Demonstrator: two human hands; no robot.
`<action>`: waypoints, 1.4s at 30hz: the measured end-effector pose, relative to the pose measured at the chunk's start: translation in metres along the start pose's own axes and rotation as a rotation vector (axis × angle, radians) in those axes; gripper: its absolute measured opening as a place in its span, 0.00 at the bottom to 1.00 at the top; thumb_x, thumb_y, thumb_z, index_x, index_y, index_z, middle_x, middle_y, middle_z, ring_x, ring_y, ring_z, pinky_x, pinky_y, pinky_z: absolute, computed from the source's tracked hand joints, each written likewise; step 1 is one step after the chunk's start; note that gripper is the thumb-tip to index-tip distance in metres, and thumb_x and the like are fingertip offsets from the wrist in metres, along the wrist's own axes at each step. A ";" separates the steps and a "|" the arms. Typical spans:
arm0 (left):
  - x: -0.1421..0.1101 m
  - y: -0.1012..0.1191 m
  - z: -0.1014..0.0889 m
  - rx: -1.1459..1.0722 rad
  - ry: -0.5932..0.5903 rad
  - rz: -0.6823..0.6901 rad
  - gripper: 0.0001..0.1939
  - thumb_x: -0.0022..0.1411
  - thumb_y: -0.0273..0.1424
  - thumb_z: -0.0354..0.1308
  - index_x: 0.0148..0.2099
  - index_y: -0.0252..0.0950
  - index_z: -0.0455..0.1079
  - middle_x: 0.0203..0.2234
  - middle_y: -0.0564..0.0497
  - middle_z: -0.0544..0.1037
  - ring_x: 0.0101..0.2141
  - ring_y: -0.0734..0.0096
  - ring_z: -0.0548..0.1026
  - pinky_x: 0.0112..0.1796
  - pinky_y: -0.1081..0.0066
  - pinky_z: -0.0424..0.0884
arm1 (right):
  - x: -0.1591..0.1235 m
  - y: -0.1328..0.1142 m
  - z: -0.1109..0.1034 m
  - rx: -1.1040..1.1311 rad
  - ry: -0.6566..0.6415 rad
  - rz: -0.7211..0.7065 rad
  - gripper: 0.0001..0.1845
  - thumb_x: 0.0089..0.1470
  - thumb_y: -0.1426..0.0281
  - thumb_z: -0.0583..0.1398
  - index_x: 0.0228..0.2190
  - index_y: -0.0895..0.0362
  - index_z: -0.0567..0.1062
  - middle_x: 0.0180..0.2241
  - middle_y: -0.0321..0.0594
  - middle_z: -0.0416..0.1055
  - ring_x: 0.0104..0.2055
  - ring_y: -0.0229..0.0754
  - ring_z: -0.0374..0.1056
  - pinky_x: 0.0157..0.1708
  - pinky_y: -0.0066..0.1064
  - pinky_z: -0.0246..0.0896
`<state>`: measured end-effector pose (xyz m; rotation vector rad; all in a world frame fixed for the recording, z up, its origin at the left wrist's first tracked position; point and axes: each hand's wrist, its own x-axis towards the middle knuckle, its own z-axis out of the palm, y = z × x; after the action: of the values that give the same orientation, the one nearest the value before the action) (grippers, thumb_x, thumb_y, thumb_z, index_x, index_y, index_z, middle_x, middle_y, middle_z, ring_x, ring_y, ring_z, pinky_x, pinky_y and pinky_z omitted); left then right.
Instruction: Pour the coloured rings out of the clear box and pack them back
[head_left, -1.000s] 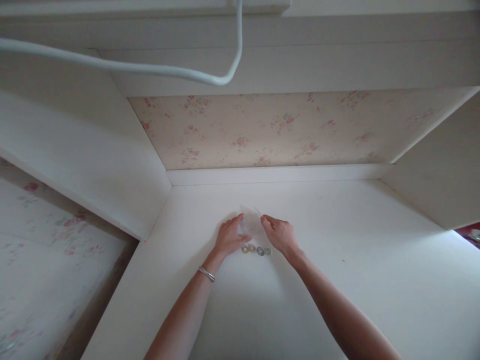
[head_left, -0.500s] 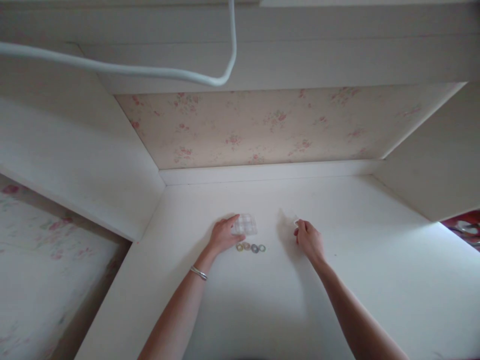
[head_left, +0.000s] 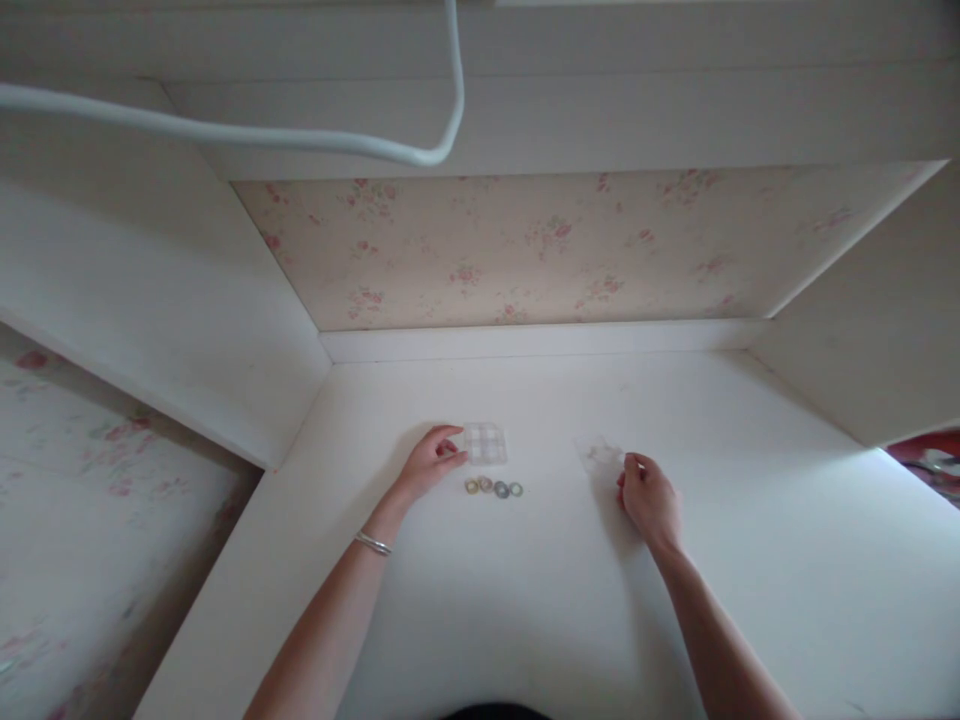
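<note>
A small clear plastic box with a grid of compartments lies flat on the white tabletop. At its left edge is my left hand, thumb and fingers apart and the fingertips close to the box's corners; contact is hard to tell. Just in front of the box, several small rings sit in a row, in gold, pinkish, dark grey and pale green tones. My right hand is closed, pinching the edge of a thin clear plastic bag to the right of the box. The bag's contents, if any, cannot be made out.
A white tabletop spreads under both arms, bounded by a white panel on the left and another on the right. Floral wallpaper covers the back. A white cable hangs across the upper left.
My left hand has drawn back leftward from over the box to its edge. My right hand has moved right and a little toward me with the plastic bag. The view shifted slightly.
</note>
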<state>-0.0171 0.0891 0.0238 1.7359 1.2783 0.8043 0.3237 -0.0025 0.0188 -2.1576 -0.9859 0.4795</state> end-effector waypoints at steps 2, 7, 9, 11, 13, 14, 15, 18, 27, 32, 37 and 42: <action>-0.012 0.001 -0.002 -0.004 0.037 -0.025 0.17 0.55 0.38 0.57 0.45 0.35 0.70 0.33 0.51 0.74 0.31 0.74 0.71 0.35 0.73 0.69 | -0.003 0.003 -0.002 0.001 0.020 0.008 0.27 0.53 0.52 0.47 0.39 0.59 0.74 0.21 0.39 0.71 0.21 0.41 0.65 0.25 0.31 0.55; -0.049 0.006 0.002 0.091 -0.013 0.073 0.11 0.60 0.38 0.53 0.35 0.36 0.72 0.30 0.51 0.73 0.29 0.74 0.70 0.32 0.74 0.66 | -0.012 0.010 0.000 0.025 0.116 -0.022 0.28 0.54 0.51 0.47 0.44 0.56 0.72 0.24 0.39 0.72 0.27 0.42 0.67 0.28 0.30 0.55; -0.058 0.008 0.008 0.160 -0.038 0.100 0.11 0.61 0.37 0.52 0.36 0.37 0.73 0.32 0.51 0.73 0.29 0.74 0.70 0.32 0.73 0.66 | -0.015 0.012 0.003 0.027 0.115 -0.043 0.28 0.54 0.50 0.47 0.45 0.56 0.72 0.25 0.39 0.72 0.29 0.43 0.67 0.29 0.30 0.55; -0.063 0.009 0.014 0.253 -0.032 0.122 0.11 0.61 0.37 0.52 0.39 0.39 0.73 0.34 0.50 0.74 0.30 0.74 0.70 0.34 0.72 0.67 | -0.016 0.014 0.006 0.026 0.103 -0.064 0.29 0.54 0.50 0.47 0.45 0.56 0.72 0.27 0.40 0.73 0.29 0.43 0.67 0.29 0.30 0.55; -0.065 0.010 0.019 0.357 -0.014 0.152 0.10 0.61 0.36 0.53 0.41 0.41 0.74 0.36 0.50 0.74 0.32 0.73 0.71 0.37 0.70 0.67 | -0.016 0.014 0.007 0.029 0.087 -0.072 0.29 0.54 0.50 0.47 0.45 0.56 0.72 0.27 0.41 0.73 0.30 0.43 0.67 0.30 0.30 0.56; -0.064 0.010 0.022 0.405 -0.005 0.169 0.10 0.61 0.36 0.53 0.41 0.42 0.74 0.36 0.50 0.74 0.33 0.72 0.72 0.39 0.69 0.66 | -0.016 0.014 0.007 0.031 0.082 -0.070 0.29 0.54 0.50 0.47 0.45 0.56 0.72 0.27 0.41 0.73 0.30 0.43 0.67 0.30 0.30 0.56; -0.064 0.010 0.024 0.447 0.001 0.183 0.10 0.61 0.35 0.53 0.41 0.43 0.74 0.36 0.50 0.73 0.34 0.71 0.72 0.41 0.68 0.66 | -0.016 0.014 0.007 0.032 0.080 -0.067 0.29 0.54 0.50 0.47 0.45 0.56 0.72 0.27 0.41 0.73 0.30 0.43 0.67 0.30 0.30 0.56; -0.063 0.011 0.027 0.530 0.005 0.206 0.10 0.62 0.35 0.52 0.41 0.43 0.74 0.36 0.50 0.73 0.36 0.70 0.72 0.42 0.66 0.65 | -0.015 0.012 0.007 0.024 0.088 -0.070 0.29 0.54 0.49 0.47 0.44 0.56 0.73 0.27 0.42 0.73 0.30 0.44 0.67 0.30 0.30 0.56; -0.067 0.009 0.028 0.543 0.035 0.239 0.12 0.65 0.34 0.48 0.42 0.43 0.74 0.35 0.49 0.72 0.36 0.70 0.71 0.41 0.67 0.65 | -0.016 0.008 0.006 -0.021 0.076 -0.083 0.28 0.54 0.50 0.48 0.43 0.56 0.73 0.28 0.41 0.74 0.31 0.44 0.67 0.30 0.30 0.56; -0.068 0.008 0.025 0.334 0.067 0.197 0.12 0.65 0.35 0.49 0.41 0.41 0.74 0.34 0.50 0.71 0.34 0.72 0.70 0.37 0.72 0.68 | -0.016 0.008 0.006 -0.021 0.069 -0.086 0.27 0.54 0.50 0.48 0.42 0.55 0.74 0.27 0.40 0.73 0.29 0.42 0.67 0.30 0.29 0.55; -0.060 0.010 0.020 0.223 0.164 0.172 0.12 0.63 0.36 0.51 0.40 0.39 0.74 0.33 0.50 0.69 0.29 0.75 0.68 0.30 0.75 0.67 | -0.014 0.011 0.006 -0.021 0.054 -0.099 0.27 0.55 0.51 0.48 0.42 0.55 0.74 0.28 0.40 0.74 0.30 0.43 0.67 0.30 0.29 0.55; -0.033 0.014 0.017 0.249 0.203 0.223 0.12 0.63 0.36 0.52 0.40 0.38 0.74 0.33 0.50 0.69 0.29 0.75 0.67 0.32 0.74 0.67 | -0.013 0.013 0.006 -0.010 0.052 -0.108 0.27 0.55 0.51 0.48 0.42 0.56 0.74 0.29 0.42 0.74 0.31 0.44 0.68 0.30 0.30 0.56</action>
<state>-0.0055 0.0516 0.0276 2.0652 1.3815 1.0046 0.3182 -0.0156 0.0059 -2.1022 -1.0714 0.3656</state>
